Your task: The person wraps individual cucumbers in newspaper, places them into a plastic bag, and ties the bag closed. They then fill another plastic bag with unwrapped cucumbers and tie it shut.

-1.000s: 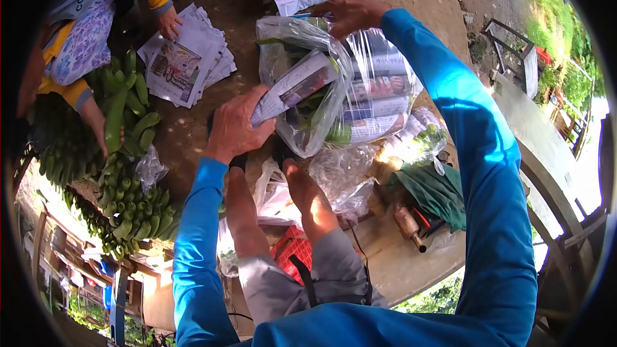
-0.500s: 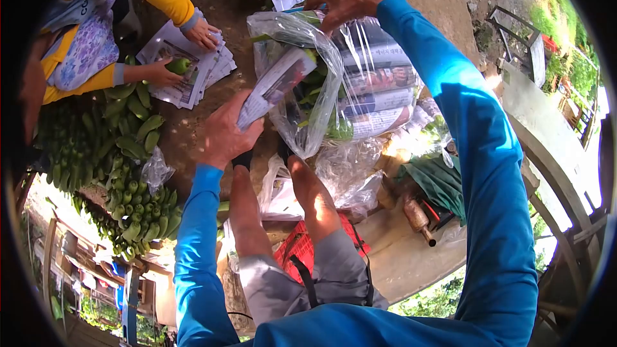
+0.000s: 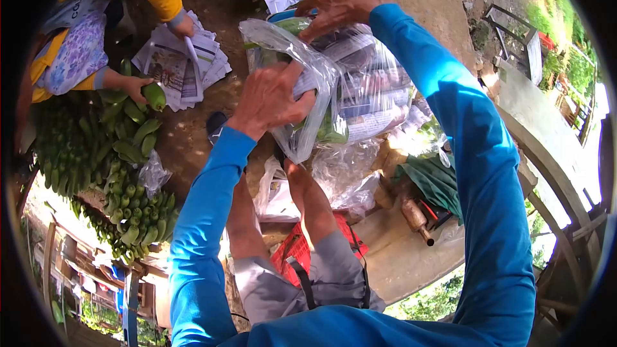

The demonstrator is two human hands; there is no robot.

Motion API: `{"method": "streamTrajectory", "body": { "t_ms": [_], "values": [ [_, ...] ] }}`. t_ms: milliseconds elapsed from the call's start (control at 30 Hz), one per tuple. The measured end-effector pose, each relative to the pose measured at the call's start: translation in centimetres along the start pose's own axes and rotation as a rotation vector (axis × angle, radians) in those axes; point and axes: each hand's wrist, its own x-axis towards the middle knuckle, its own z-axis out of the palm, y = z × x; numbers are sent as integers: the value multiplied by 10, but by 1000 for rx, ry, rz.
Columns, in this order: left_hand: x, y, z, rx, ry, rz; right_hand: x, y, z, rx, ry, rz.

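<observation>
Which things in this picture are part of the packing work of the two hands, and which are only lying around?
In use:
- clear plastic bag, held open by the right hand
- newspaper-wrapped bundle, which the left hand pushes into the bag
- wrapped bundles inside the bag

Lying about:
- green banana pile
- newspaper stack, handled by another person
- green cloth
- red basket

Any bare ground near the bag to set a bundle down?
Bare dirt shows between the newspaper stack and the plastic bag, and beyond the right hand at top right. Crowded: green bananas at left, loose plastic and tools below the bag.
</observation>
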Motion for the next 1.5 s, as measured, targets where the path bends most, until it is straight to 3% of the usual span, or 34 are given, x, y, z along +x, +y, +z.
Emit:
{"method": "streamTrajectory", "body": {
  "t_ms": [67, 267, 333, 400, 467, 600, 733, 800, 867, 900, 933, 1000, 1033, 1067, 1233, 1267, 1367, 1433, 1500],
  "values": [
    [18, -1, 12, 141, -165, -33, 0, 3, 1, 10, 0, -9],
    [29, -7, 12, 128, -128, 43, -1, 14, 10, -22, 30, -83],
    [25, -12, 11, -82, -156, 3, -22, 9, 24, -84, 507, -355],
    [23, -16, 10, -165, -115, 17, -71, -26, 36, -51, 781, -164],
    [24, -12, -4, -182, -284, -242, -119, -72, 51, 116, 790, 191],
    [25, -21, -17, -339, -352, -199, -147, -98, 116, 373, 754, 312],
    [6, -36, -4, -399, -345, -206, -128, -87, 147, 412, 784, 348],
    [0, -38, 6, -300, -308, -245, -113, -75, 150, 490, 843, 78],
    [0, -40, 15, -339, -128, -72, -113, -82, 152, 637, 762, -13],
    [4, -19, 8, -282, -198, -299, -117, -90, 150, 772, 665, -106],
    [3, -21, 10, -282, -202, -301, -120, -105, 148, 770, 844, -149],
    [-2, -36, 12, -161, -231, -191, -123, -111, 149, 738, 842, -120],
    [-11, -48, 19, 67, -107, -22, -125, -113, 146, 747, 837, -125],
    [-15, -61, 25, 70, -110, -28, -132, -113, 143, 756, 818, -174],
    [20, -33, 48, -637, -142, -147, -147, -114, 137, 745, 754, -239],
    [43, 27, 20, -536, -307, -427, -147, -112, 137, 723, 767, -258],
    [58, 0, 57, -503, -249, -385, -145, -107, 136, 731, 747, -259],
    [65, 1, 54, -729, -219, -258, -145, -105, 130, 745, 732, -265],
    [66, 7, 42, -732, -259, -364, -139, -106, 133, 738, 738, -263]
  ]
}}
